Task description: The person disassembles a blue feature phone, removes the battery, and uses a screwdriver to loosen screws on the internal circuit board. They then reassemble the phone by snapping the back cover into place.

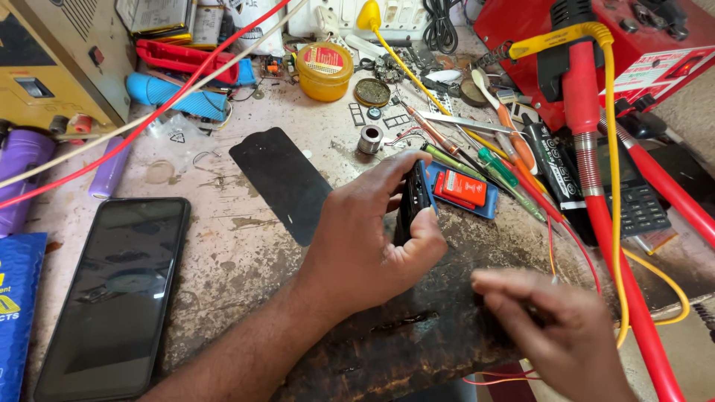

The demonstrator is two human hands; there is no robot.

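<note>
A single head-worn camera looks steeply down, close over the cluttered workbench point(223, 253).

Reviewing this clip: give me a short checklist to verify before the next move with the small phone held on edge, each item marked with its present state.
1. Left hand grips the small dark phone firmly: ok.
2. Phone held clear of the bench: ok.
3. Right hand free of tools: cannot tell, blurred.
4. Screwdrivers lie beside the phone: ok.
5. Red cable clear of the right hand: not ok, right beside it.
6. Large black smartphone apart from both hands: ok.
</note>
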